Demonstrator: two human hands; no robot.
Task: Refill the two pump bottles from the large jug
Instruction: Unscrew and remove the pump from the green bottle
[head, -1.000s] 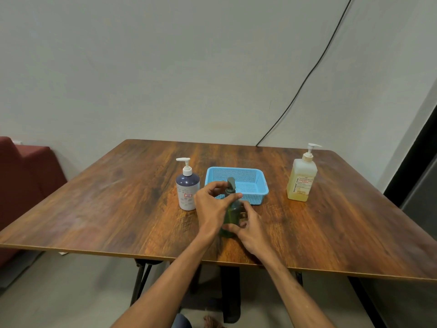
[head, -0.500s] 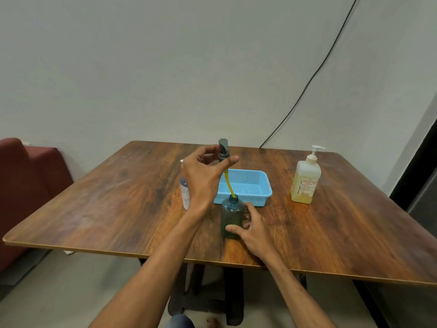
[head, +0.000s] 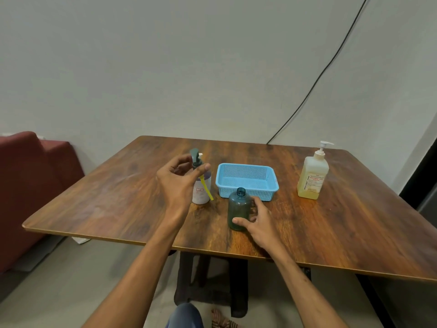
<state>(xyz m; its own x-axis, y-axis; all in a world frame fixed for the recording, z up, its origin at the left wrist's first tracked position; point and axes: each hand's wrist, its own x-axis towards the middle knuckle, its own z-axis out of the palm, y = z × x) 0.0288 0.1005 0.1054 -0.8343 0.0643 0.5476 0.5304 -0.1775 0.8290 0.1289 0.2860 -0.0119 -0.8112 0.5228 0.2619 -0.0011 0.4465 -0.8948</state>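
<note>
The left hand (head: 181, 183) pinches the pump head (head: 195, 159), tube hanging towards five o'clock, while the right hand (head: 259, 221) apparently cups the open, upright green bottle (head: 238, 209), the yellow jug (head: 312, 178) at two o'clock.

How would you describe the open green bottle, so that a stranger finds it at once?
On the wooden table, look just in front of the blue basket. There stands the green bottle, steadied by the right hand. Unlike the other two bottles, it is dark, see-through and has no pump on its open neck.
</note>
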